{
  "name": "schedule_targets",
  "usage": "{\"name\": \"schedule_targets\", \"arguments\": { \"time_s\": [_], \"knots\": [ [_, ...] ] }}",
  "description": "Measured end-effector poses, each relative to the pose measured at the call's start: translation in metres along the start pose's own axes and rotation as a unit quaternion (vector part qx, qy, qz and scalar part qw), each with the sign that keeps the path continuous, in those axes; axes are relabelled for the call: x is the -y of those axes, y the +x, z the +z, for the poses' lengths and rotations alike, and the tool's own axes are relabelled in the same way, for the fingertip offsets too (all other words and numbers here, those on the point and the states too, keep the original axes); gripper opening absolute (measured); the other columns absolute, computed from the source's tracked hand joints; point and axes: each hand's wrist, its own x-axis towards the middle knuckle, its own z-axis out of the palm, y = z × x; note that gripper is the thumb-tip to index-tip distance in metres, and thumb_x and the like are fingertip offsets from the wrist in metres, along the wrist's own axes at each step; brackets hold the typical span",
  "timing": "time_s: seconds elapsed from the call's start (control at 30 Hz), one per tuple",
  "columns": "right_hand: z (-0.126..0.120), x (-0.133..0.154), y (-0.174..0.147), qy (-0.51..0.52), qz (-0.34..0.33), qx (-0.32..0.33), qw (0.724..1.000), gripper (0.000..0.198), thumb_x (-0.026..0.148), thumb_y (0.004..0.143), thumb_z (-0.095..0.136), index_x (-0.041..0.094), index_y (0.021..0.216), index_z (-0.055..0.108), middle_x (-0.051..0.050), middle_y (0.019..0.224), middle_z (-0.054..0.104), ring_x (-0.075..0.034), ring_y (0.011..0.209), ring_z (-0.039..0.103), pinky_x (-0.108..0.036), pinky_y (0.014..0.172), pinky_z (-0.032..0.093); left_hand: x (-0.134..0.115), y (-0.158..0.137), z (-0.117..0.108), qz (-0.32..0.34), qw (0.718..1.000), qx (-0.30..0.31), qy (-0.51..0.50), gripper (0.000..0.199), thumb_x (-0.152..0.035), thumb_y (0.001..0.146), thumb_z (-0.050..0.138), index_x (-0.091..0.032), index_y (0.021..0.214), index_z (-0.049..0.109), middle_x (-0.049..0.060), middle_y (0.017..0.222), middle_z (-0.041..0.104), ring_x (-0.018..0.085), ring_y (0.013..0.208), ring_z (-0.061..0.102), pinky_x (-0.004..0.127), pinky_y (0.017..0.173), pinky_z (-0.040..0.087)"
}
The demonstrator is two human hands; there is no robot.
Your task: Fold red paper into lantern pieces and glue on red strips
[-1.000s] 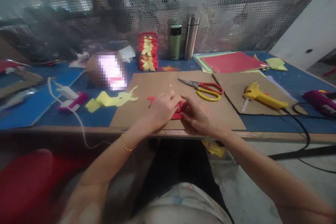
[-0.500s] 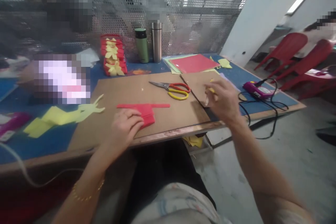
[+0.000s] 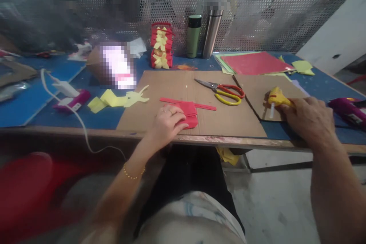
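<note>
My left hand lies on the brown cardboard with its fingers bent over a folded red paper piece, its thumb hidden. A thin red paper strip sticks out on both sides behind that piece. On the right, my right hand is closed round the handle end of a yellow glue gun. A translucent glue stick hangs from the gun, over the smaller cardboard piece. Between my hands lie scissors with one red and one yellow handle loop.
Cut yellow paper lies left of the cardboard mat, near a purple power strip. Behind stand a red paper lantern, a green bottle and a steel flask. Coloured sheets lie back right; another purple strip is far right.
The camera has turned left, so the table has shifted right in the picture. My right hand now grips the glue gun from its right side, leaving more of it showing. My left hand stays on the red paper.
</note>
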Motion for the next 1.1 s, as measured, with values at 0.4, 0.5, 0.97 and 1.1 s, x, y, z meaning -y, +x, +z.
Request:
{"name": "schedule_targets", "arguments": {
  "time_s": [0.4, 0.5, 0.97, 1.1],
  "knots": [
    [-0.08, 0.092, -0.052, 0.492, 0.009, 0.154, 0.857, 0.066, 0.088, 0.074, 0.063, 0.023, 0.072, 0.075, -0.006, 0.073, 0.07, -0.029, 0.082, 0.069, -0.037, 0.074, 0.056, -0.002, -0.002, 0.002, 0.038, 0.999, -0.022, 0.022, 0.023, -0.028, 0.107, 0.057, -0.017, 0.103, 0.077, 0.01, 0.107, 0.076, 0.023, 0.102, 0.068, 0.042, 0.096, 0.049],
    [-0.088, 0.11, -0.055, 0.479, -0.021, 0.212, 0.851, 0.076, 0.094, 0.072, 0.058, 0.021, 0.067, 0.076, -0.006, 0.062, 0.064, -0.023, 0.061, 0.06, -0.033, 0.056, 0.049, -0.001, -0.003, 0.003, 0.045, 0.998, -0.026, 0.027, 0.026, -0.029, 0.107, 0.057, -0.018, 0.098, 0.078, 0.011, 0.11, 0.076, 0.024, 0.103, 0.068, 0.043, 0.097, 0.049],
    [-0.089, 0.133, -0.046, 0.484, -0.135, 0.29, 0.815, 0.066, 0.08, 0.089, 0.053, 0.018, 0.067, 0.064, 0.0, 0.058, 0.047, -0.013, 0.053, 0.039, -0.025, 0.045, 0.031, -0.004, -0.003, 0.002, 0.025, 0.999, 0.003, 0.032, 0.028, -0.031, 0.107, 0.055, -0.02, 0.099, 0.08, 0.01, 0.111, 0.073, 0.024, 0.104, 0.064, 0.043, 0.097, 0.047],
    [-0.087, 0.134, -0.044, 0.473, -0.136, 0.283, 0.823, 0.069, 0.082, 0.089, 0.051, 0.018, 0.063, 0.061, -0.001, 0.059, 0.048, -0.014, 0.054, 0.041, -0.026, 0.047, 0.032, -0.004, -0.002, 0.002, 0.026, 0.999, 0.001, 0.029, 0.027, -0.031, 0.107, 0.055, -0.02, 0.099, 0.079, 0.01, 0.111, 0.073, 0.024, 0.105, 0.064, 0.043, 0.098, 0.047]
  ]
}}
